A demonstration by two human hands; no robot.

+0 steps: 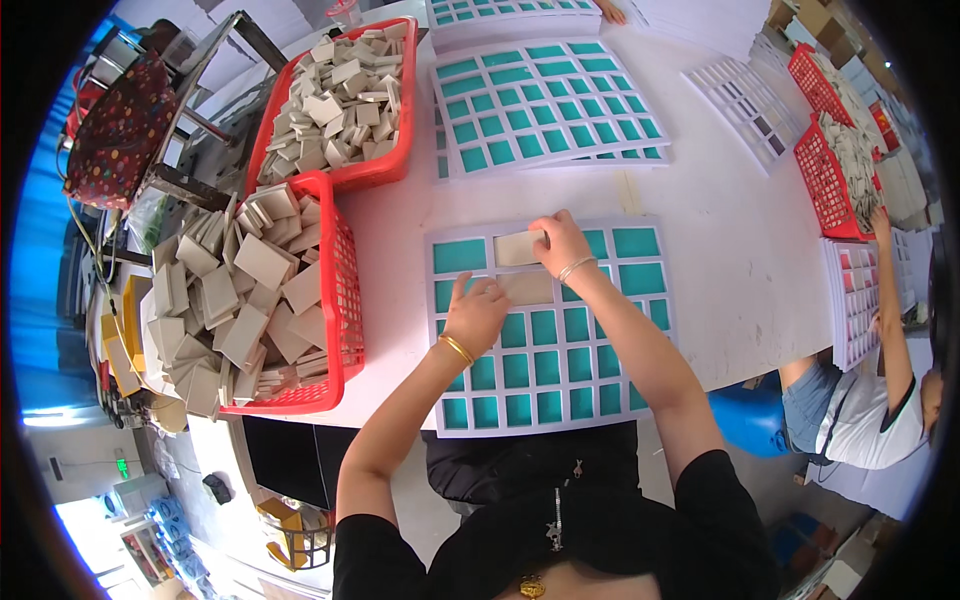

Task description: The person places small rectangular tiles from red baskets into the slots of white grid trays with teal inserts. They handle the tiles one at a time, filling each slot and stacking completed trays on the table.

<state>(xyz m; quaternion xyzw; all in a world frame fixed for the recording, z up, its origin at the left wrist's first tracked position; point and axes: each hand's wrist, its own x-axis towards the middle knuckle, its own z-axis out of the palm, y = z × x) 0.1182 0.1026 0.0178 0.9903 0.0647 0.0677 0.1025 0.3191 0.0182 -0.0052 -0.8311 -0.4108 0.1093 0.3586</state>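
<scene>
My two hands are apart, both down on the white grid frame (553, 400) with teal cells lying on the white table (740, 250) in front of me. My right hand (560, 243) presses its fingers flat on one beige tile (517, 248) sitting in the frame's top row, and my left hand (478, 312), fingers spread, rests on a second beige tile (528, 288) in the row below; neither hand is clamped on anything. That makes two tiles in the frame that I can count, though my hands cover parts of both and of the cells under them. To my left stand two red baskets: the near basket (340, 300) and the far basket (390, 165), each heaped with loose beige tiles too many and too jumbled to count. Beyond my frame lies a stack of teal grid frames (545, 105); how many are in it I cannot tell, and another at the top edge is cut off. On the right, two more red baskets (830, 185) sit near another person's arm (893, 320), whose body is partly cut off by the picture's rim.
</scene>
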